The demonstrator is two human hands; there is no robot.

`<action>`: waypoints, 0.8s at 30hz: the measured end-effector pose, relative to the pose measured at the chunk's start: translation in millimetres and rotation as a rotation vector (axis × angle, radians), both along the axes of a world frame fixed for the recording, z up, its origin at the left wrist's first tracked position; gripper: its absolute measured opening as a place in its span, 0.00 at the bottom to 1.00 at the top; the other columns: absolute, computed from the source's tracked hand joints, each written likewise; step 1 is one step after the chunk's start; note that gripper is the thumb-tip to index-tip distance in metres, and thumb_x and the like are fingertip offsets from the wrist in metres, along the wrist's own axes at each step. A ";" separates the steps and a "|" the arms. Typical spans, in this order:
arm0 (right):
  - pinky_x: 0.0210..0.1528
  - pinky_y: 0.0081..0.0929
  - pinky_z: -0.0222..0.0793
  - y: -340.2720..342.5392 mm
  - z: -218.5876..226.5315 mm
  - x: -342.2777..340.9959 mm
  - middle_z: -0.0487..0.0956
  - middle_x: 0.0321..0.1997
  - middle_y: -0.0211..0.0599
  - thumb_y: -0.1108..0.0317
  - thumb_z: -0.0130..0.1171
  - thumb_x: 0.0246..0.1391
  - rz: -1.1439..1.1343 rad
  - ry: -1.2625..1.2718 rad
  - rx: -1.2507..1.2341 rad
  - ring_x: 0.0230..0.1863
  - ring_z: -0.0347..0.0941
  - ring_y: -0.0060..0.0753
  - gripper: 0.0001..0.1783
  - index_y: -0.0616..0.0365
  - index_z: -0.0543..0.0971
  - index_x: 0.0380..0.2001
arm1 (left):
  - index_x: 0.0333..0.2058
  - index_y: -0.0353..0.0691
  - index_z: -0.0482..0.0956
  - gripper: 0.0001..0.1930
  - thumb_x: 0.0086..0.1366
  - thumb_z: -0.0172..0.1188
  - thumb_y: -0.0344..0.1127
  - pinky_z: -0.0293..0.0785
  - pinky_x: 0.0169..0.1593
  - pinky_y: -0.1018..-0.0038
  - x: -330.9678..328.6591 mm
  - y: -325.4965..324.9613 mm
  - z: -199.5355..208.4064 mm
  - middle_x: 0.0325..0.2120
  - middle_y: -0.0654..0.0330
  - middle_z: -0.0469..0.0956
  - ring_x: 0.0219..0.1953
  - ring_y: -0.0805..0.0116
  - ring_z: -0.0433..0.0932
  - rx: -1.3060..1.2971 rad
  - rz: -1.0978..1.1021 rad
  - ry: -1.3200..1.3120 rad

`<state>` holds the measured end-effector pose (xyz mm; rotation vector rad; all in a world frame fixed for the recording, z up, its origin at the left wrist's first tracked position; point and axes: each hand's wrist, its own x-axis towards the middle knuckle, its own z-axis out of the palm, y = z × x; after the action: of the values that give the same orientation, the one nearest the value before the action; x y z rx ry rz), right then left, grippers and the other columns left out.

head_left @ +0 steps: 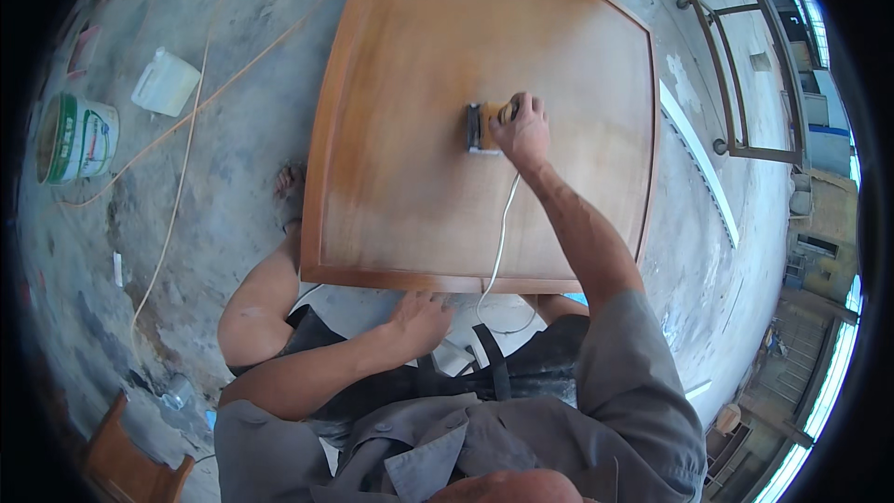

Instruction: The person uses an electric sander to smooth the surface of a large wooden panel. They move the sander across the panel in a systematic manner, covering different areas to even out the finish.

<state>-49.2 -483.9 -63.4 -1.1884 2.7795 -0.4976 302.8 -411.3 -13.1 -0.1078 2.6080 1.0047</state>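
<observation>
One head view. Right hand [523, 129] clamped on a yellow power sander [484, 126], mid wooden tabletop [419, 56], white cord [500, 242] trailing to the near edge. Left hand [421, 319], fingers loosely spread, rests at that edge. Green paint bucket [76, 138] far left on concrete floor [223, 177].

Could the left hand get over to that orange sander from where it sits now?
Probably yes. The left hand rests at the near edge of the wooden panel, and only bare panel lies between it and the sander, which the right hand already grips. It would need a long stretch forward.
</observation>
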 end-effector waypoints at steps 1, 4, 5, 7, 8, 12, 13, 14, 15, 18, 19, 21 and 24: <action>0.55 0.50 0.76 -12.7 1.2 -9.0 0.74 0.55 0.47 0.59 0.71 0.47 0.007 0.020 0.009 0.56 0.72 0.61 0.29 0.51 0.73 0.51 | 0.43 0.39 0.81 0.16 0.68 0.61 0.47 0.74 0.54 0.53 0.2 1.8 0.5 0.43 0.49 0.82 0.51 0.50 0.79 -0.043 -0.050 -0.037; 0.54 0.51 0.77 -37.7 6.4 -20.1 0.74 0.56 0.47 0.58 0.71 0.48 -0.009 0.021 0.021 0.56 0.72 0.62 0.28 0.50 0.73 0.51 | 0.46 0.38 0.80 0.19 0.66 0.63 0.48 0.72 0.57 0.54 -3.3 7.4 -1.3 0.44 0.48 0.81 0.52 0.50 0.78 0.000 -0.106 -0.123; 0.53 0.51 0.77 -37.8 7.1 -19.3 0.74 0.55 0.47 0.58 0.71 0.48 -0.002 0.026 0.014 0.55 0.73 0.61 0.28 0.50 0.73 0.51 | 0.48 0.38 0.80 0.21 0.66 0.63 0.48 0.71 0.57 0.54 -4.5 8.5 -3.4 0.45 0.48 0.81 0.53 0.50 0.77 0.043 -0.109 -0.148; 0.52 0.51 0.78 -30.6 6.4 1.4 0.74 0.55 0.46 0.59 0.71 0.48 0.026 0.002 0.009 0.55 0.72 0.61 0.28 0.50 0.73 0.51 | 0.53 0.36 0.78 0.26 0.65 0.64 0.49 0.69 0.60 0.53 -1.3 11.7 -23.8 0.50 0.48 0.79 0.59 0.49 0.74 -0.099 0.045 0.023; 0.52 0.51 0.78 -24.9 6.4 14.2 0.74 0.54 0.46 0.59 0.71 0.48 0.038 -0.012 0.008 0.55 0.72 0.61 0.27 0.50 0.73 0.51 | 0.56 0.36 0.76 0.28 0.64 0.64 0.50 0.68 0.62 0.52 0.8 11.9 -37.9 0.53 0.47 0.78 0.61 0.49 0.72 -0.170 0.118 0.107; 0.52 0.50 0.78 24.2 12.8 73.3 0.74 0.53 0.46 0.61 0.71 0.48 0.074 -0.050 0.016 0.55 0.71 0.59 0.27 0.51 0.74 0.51 | 0.71 0.35 0.60 0.42 0.65 0.63 0.54 0.50 0.75 0.50 -6.6 -17.4 -57.3 0.74 0.46 0.54 0.77 0.49 0.49 -0.222 0.184 -0.185; 0.52 0.50 0.78 39.0 14.6 84.3 0.74 0.53 0.46 0.61 0.71 0.47 0.080 -0.050 0.021 0.55 0.71 0.59 0.27 0.51 0.74 0.51 | 0.71 0.34 0.58 0.44 0.65 0.63 0.55 0.48 0.75 0.50 -5.7 -25.8 -66.4 0.75 0.47 0.51 0.78 0.50 0.46 -0.261 0.173 -0.188; 0.51 0.49 0.78 52.2 15.7 97.5 0.74 0.53 0.46 0.62 0.72 0.47 0.091 -0.056 0.022 0.54 0.71 0.59 0.27 0.51 0.74 0.51 | 0.72 0.34 0.56 0.46 0.65 0.63 0.56 0.46 0.76 0.51 0.3 -33.4 -80.4 0.76 0.47 0.48 0.78 0.51 0.44 -0.304 0.166 -0.196; 0.50 0.50 0.78 64.1 14.1 109.9 0.74 0.53 0.44 0.62 0.72 0.46 0.111 -0.068 0.019 0.54 0.71 0.59 0.28 0.51 0.74 0.51 | 0.73 0.34 0.54 0.48 0.65 0.63 0.57 0.44 0.76 0.51 6.4 -36.5 -86.6 0.77 0.48 0.45 0.79 0.51 0.42 -0.354 0.168 -0.204; 0.49 0.50 0.78 97.6 11.7 133.8 0.74 0.53 0.43 0.62 0.72 0.46 0.113 -0.054 0.011 0.54 0.71 0.59 0.28 0.51 0.74 0.51 | 0.74 0.33 0.51 0.51 0.64 0.63 0.59 0.43 0.76 0.50 -7.3 -26.5 -69.2 0.77 0.47 0.43 0.79 0.50 0.41 -0.333 0.142 -0.350; 0.49 0.50 0.78 99.0 13.3 137.0 0.74 0.53 0.44 0.62 0.72 0.46 0.116 -0.063 -0.001 0.54 0.71 0.59 0.29 0.50 0.74 0.52 | 0.74 0.33 0.51 0.51 0.63 0.64 0.59 0.42 0.76 0.49 -7.6 -21.1 -66.2 0.77 0.46 0.43 0.79 0.50 0.41 -0.273 0.121 -0.388; 0.49 0.50 0.78 91.3 11.1 129.0 0.74 0.53 0.44 0.62 0.72 0.46 0.098 -0.046 -0.004 0.54 0.71 0.59 0.29 0.50 0.74 0.52 | 0.74 0.33 0.51 0.53 0.62 0.64 0.60 0.42 0.76 0.48 -4.7 -10.1 -61.3 0.77 0.45 0.42 0.79 0.49 0.40 -0.153 0.079 -0.463; 0.50 0.51 0.78 72.8 7.8 99.0 0.74 0.53 0.45 0.63 0.71 0.46 0.086 -0.029 -0.026 0.54 0.71 0.60 0.29 0.50 0.74 0.52 | 0.74 0.33 0.51 0.53 0.62 0.64 0.60 0.42 0.76 0.47 -1.1 -3.7 -60.4 0.76 0.41 0.44 0.78 0.48 0.42 -0.233 0.072 -0.388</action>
<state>49.8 -411.1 -55.6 -1.2886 2.6925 -0.5406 301.7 -415.1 -73.4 -0.4137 2.3609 0.6215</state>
